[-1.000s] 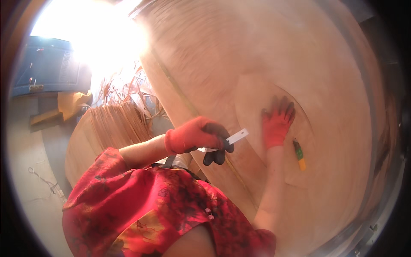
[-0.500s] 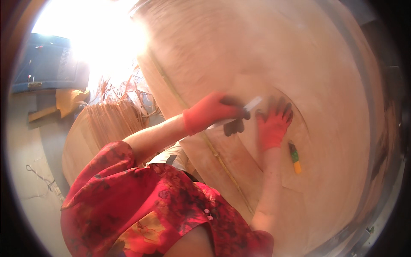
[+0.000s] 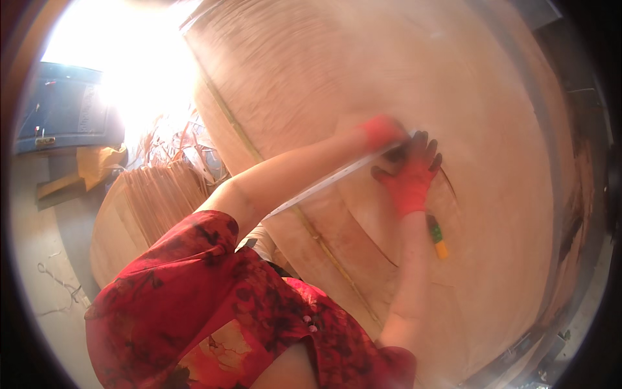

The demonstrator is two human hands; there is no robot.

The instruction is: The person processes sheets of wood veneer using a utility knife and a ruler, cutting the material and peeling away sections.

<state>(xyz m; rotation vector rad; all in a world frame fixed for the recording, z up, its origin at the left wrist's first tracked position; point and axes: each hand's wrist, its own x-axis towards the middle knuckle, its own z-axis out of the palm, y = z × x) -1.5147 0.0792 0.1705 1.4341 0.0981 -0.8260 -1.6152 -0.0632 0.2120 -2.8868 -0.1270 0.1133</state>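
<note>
My left hand (image 3: 387, 133), in a red glove with dark fingertips, reaches across and is smeared by motion. A long white perforated tape strip (image 3: 327, 180) runs from the hand back toward my body, and the hand appears to hold its far end. My right hand (image 3: 412, 178), gloved alike, lies flat with fingers spread on the thin wood veneer sheet (image 3: 492, 162), right beside the left hand. A curved dark split shows in the veneer by its fingers. Close to my right wrist lies a small tool (image 3: 437, 238) with a black, green and yellow body.
A narrow tan strip (image 3: 324, 245) crosses the veneer diagonally near my body. To the left stands a stack of veneer sheets (image 3: 152, 201) with ragged shavings (image 3: 178, 149) behind it. Farther left are a blue case (image 3: 65, 107) and a yellow piece (image 3: 98, 165). Strong light glares at upper left.
My left hand has moved away from my body and right, up to the right hand. More of the white tape now shows stretched behind it. My right hand stays nearly in place.
</note>
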